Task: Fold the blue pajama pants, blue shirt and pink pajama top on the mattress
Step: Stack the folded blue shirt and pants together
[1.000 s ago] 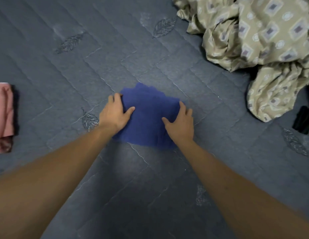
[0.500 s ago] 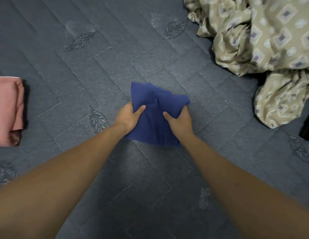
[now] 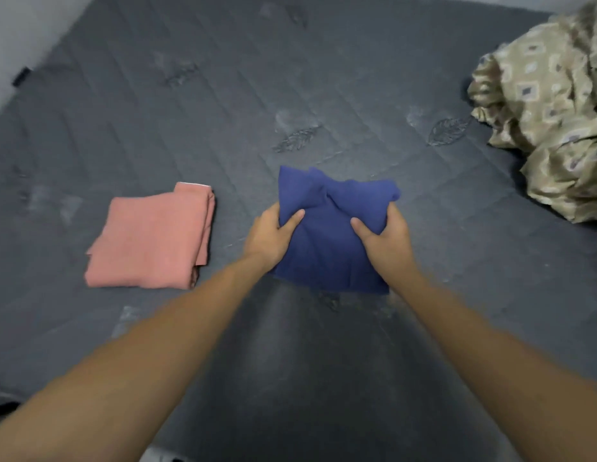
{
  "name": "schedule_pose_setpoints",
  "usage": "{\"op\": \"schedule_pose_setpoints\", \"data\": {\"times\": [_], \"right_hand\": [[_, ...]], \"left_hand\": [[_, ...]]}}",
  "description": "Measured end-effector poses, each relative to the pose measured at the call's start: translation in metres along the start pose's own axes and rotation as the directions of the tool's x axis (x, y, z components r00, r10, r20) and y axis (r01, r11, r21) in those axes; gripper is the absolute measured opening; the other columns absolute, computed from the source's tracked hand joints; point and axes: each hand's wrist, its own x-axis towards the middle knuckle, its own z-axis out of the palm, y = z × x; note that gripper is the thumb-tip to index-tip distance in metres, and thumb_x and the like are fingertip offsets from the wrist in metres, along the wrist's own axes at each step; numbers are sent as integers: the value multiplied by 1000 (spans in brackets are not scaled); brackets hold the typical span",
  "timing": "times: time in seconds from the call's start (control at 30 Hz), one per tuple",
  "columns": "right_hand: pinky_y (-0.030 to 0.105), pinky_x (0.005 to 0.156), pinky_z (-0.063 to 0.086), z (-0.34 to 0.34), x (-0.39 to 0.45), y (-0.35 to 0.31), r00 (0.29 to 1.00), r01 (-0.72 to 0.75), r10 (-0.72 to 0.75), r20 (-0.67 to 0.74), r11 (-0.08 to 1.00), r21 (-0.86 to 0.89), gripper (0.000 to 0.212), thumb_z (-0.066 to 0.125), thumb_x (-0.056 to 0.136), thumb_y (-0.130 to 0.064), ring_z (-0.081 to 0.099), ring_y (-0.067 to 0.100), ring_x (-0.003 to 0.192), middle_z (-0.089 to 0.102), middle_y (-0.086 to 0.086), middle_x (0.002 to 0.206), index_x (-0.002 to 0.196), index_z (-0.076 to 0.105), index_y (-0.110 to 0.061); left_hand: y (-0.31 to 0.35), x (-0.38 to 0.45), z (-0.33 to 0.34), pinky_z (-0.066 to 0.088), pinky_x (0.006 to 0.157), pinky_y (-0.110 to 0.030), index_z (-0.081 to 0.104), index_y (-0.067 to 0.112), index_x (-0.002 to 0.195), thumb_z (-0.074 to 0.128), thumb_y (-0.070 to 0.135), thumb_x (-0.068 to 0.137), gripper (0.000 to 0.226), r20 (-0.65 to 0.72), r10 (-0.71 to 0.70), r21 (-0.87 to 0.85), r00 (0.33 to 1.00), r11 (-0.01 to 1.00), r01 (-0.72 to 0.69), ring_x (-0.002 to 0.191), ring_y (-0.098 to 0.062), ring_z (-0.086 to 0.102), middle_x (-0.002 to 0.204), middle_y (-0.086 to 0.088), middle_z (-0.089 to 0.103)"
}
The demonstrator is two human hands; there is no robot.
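mostly done | pink pajama top (image 3: 150, 238) folded on mattress (image 3: 357, 78) | left hand (image 3: 270, 236), right hand (image 3: 383, 241) fingers grip folded blue garment (image 3: 330, 251) | third garment unseen

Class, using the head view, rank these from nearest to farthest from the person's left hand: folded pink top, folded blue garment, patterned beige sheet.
1. Folded blue cloth garment, held in the left hand.
2. Folded pink cloth top, to its left.
3. Crumpled patterned beige sheet, far right.
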Motion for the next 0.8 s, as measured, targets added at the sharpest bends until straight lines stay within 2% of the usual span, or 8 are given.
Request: {"op": "schedule_pose_setpoints", "data": {"times": [0.13, 0.23, 0.33, 0.4, 0.53, 0.63, 0.73, 0.8], "right_hand": [[34, 101, 51, 111, -5, -45, 999, 32, -34, 19, 996, 80, 48, 74, 91, -24, 64, 9, 113, 68, -8, 122, 135, 57, -20], [30, 100, 52, 194, -18, -81, 998, 26, -33, 47, 990, 138, 44, 74, 91, -20, 65, 6, 110, 69, -8, 121, 132, 58, -18], [34, 99, 53, 264, -29, -108, 999, 10, -18, 48, 986, 167, 43, 74, 91, -21, 66, 8, 112, 70, -7, 120, 131, 59, -21], [36, 98, 53, 308, -34, -118, 997, -27, 16, 75, 989, 148, 44, 74, 91, -24, 66, 10, 111, 70, -9, 119, 132, 58, -23], [37, 89, 51, 362, -42, -110, 975, -170, 185, 125, 978, -124, 54, 73, 86, -42, 65, 27, 110, 70, 0, 115, 134, 52, -28], [45, 92, 47, 377, -51, -99, 971, -210, 239, 18, 885, -416, 64, 75, 78, -53, 55, 36, 119, 58, 7, 122, 125, 48, -20], [48, 103, 43, 382, -55, -90, 965, -247, 262, -6, 904, -350, 84, 82, 70, -57, 46, 35, 128, 45, 7, 134, 133, 41, -20], [47, 106, 45, 385, -54, -86, 941, -310, 332, 58, 920, -238, 98, 83, 65, -63, 51, 31, 130, 48, 4, 142, 141, 36, -25]], "left_hand": [[-61, 25, -103, 49, 96, -34, 65, 22, 122, 56, 61, 90, 51, -42, 17, 34, 999, 999, -16, 107, -20, 65, 113, 7, 71], [-111, 30, -181, 51, 98, -40, 65, 21, 123, 54, 66, 86, 59, -106, 17, 5, 994, 1000, -16, 112, -24, 66, 117, 0, 73], [-152, 35, -246, 53, 90, -47, 65, 20, 109, 59, 57, 92, 41, -111, -21, 16, 994, 1000, 23, 102, -26, 68, 103, 0, 73], [-180, 41, -279, 54, 88, -47, 64, 19, 105, 60, 61, 89, 44, -144, -59, 33, 988, 997, 64, 99, -26, 68, 98, 2, 71], [-235, 47, -307, 54, 91, -47, 62, 23, 121, 58, 72, 84, 61, -99, -151, 151, 984, 975, 165, 109, -31, 67, 113, -3, 73], [-262, 42, -310, 49, 99, -51, 51, 24, 130, 58, 80, 78, 77, -89, -239, 246, 967, 935, 254, 122, -34, 57, 129, -7, 61], [-271, 42, -312, 36, 110, -54, 41, 17, 141, 64, 77, 76, 91, -137, -319, 234, 938, 909, 344, 136, -37, 37, 141, -14, 40], [-278, 46, -310, 34, 114, -53, 42, 16, 144, 63, 80, 74, 98, -69, -358, 165, 931, 917, 364, 138, -36, 37, 145, -15, 37]]}}
